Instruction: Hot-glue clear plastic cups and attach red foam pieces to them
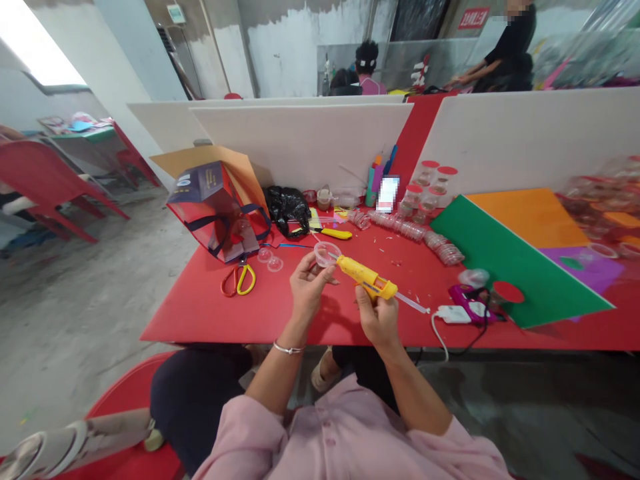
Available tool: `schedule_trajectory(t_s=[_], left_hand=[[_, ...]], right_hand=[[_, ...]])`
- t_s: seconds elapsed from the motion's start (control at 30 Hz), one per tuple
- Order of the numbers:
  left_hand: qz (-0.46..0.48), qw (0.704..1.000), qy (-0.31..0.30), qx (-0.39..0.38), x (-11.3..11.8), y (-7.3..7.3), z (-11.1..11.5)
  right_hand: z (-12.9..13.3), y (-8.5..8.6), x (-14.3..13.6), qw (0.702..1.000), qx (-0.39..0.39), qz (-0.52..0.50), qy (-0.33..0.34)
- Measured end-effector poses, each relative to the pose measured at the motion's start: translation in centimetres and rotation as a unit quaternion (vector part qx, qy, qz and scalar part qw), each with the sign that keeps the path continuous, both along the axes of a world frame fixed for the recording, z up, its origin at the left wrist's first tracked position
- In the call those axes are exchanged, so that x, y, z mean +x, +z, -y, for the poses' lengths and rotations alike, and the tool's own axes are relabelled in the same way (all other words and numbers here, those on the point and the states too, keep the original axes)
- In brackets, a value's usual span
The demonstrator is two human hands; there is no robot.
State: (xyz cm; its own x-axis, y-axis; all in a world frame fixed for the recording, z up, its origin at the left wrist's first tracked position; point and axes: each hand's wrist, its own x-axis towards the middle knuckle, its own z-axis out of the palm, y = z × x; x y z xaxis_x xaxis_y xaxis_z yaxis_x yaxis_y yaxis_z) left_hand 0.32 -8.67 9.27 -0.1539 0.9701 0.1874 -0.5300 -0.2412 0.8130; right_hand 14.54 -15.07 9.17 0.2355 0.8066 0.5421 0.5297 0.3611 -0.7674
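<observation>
My left hand (309,283) is closed on a clear round plastic cup (327,253), held above the red table with its rim facing me. In my right hand (379,320) is a yellow glue gun (367,277), its nozzle reaching the cup's rim. A translucent glue stick (413,303) pokes out of the gun's back end. Left of my hands lie scissors (239,280) with one red and one yellow handle. Two small clear plastic domes (270,259) rest just beyond them. A yellow-handled cutter (336,233) lies behind the cup.
A red bag (197,227) and black plastic bag (289,208) stand at the back left. Stacked clear cups (417,233) run diagonally behind the gun. A green board (515,267) leans at right, near a purple power strip (467,305) with cables. White partitions (305,133) border the table's back.
</observation>
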Motion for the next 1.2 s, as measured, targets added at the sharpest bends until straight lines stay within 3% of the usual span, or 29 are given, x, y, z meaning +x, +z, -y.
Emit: schedule_trajectory(t_s=[0.23, 0.7, 0.9, 1.2], left_hand=[[0.017, 0.998, 0.057, 0.022, 0.3, -0.2, -0.4], [0.0, 0.998, 0.05, 0.046, 0.3, -0.9, -0.3], [0.005, 0.998, 0.055, 0.04, 0.1, -0.4, -0.1], [-0.014, 0.999, 0.03, 0.033, 0.2, 0.5, 1.0]], right_hand=[[-0.1, -0.4, -0.1, 1.0, -0.001, 0.001, 0.003], [-0.3, -0.1, 0.0, 1.0, 0.007, 0.005, -0.015], [-0.1, 0.0, -0.3, 1.0, 0.009, 0.013, 0.013], [-0.3, 0.1, 0.0, 1.0, -0.004, -0.001, -0.011]])
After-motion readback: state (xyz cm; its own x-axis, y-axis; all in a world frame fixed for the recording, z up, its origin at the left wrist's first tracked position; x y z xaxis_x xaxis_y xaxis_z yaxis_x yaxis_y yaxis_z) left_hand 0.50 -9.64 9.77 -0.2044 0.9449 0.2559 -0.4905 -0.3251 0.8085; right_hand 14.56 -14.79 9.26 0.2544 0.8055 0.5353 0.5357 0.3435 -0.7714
